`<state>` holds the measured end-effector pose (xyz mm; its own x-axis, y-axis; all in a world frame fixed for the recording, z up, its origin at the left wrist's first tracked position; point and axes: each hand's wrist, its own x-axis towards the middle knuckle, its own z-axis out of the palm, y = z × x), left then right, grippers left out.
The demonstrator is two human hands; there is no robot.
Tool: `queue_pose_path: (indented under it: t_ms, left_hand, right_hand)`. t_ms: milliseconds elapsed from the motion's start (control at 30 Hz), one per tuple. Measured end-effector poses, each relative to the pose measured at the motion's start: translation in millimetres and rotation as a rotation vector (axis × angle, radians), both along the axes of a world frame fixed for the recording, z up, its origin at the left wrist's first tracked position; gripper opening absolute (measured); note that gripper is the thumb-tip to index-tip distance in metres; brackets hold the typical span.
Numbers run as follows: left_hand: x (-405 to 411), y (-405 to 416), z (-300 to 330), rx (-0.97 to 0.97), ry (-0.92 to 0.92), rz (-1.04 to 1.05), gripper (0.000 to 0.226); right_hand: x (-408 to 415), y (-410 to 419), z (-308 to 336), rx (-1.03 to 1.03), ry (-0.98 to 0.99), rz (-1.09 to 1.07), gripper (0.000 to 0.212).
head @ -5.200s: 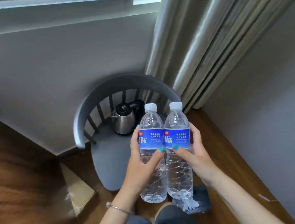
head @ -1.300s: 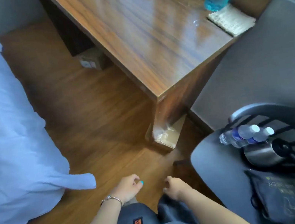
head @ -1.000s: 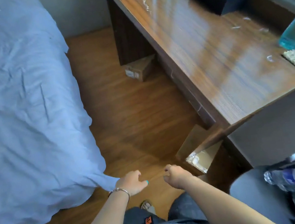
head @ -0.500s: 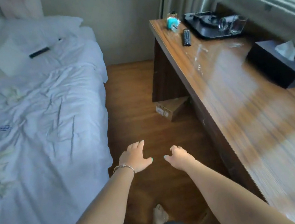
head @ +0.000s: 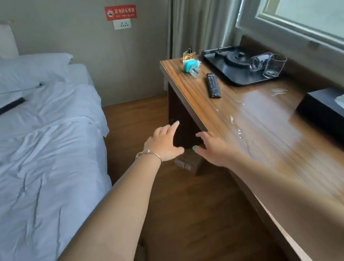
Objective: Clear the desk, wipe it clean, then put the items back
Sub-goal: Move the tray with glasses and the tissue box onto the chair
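Both hands out in front of me, empty. Left hand [head: 164, 143] is flat with fingers straight and relaxed, thumb down, bracelet [head: 147, 153] on the wrist; it hangs over the floor gap between bed and desk, touching nothing I can see. Right hand [head: 214, 148] is spread, fingers loosely extended, sitting right at the desk's front edge; can't tell if it actually touches the wood.

Desk [head: 270, 136] runs along the right under the window. Items on it, all at the far end or back edge:
- black remote [head: 213, 85] lying flat, just left of the tray
- black tray [head: 219, 63] at the far right corner, kettle base [head: 234, 59] on it, two clear glasses [head: 269, 65] at its near end, one on its side, one upright
- small amber bottle [head: 189, 54] upright at the far edge, a teal-capped bottle [head: 191, 67] tipped over just in front of it
- black tissue box [head: 336, 123] against the back wall, near side, tissue sticking up

Whitish smears and scraps [head: 238, 128] on the desktop mid-span, between remote and tissue box.

Bed [head: 35, 164] on the left, white rumpled sheets, second dark remote [head: 10, 106] lying on it. Cardboard box [head: 186, 162] on the floor under the desk, partly behind my hands.
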<state>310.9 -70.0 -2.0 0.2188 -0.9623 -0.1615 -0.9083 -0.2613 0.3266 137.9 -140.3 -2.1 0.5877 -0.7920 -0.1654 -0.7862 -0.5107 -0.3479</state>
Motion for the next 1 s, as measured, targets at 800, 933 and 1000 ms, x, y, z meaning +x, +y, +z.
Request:
queue_pose_path:
  t_ms: [800, 933, 1000]
  left_hand:
    - [163, -397, 90, -0.103, 0.033, -0.481, 0.077]
    - [176, -473, 76, -0.14, 0.114, -0.506, 0.079]
    - [182, -505, 73, -0.152, 0.146, -0.547, 0.08]
  right_hand:
    - [31, -271, 66, -0.075, -0.2, -0.809, 0.062]
    - [16, -318, 43, -0.117, -0.255, -0.809, 0.066]
    - [16, -341, 33, -0.12, -0.272, -0.779, 0.067]
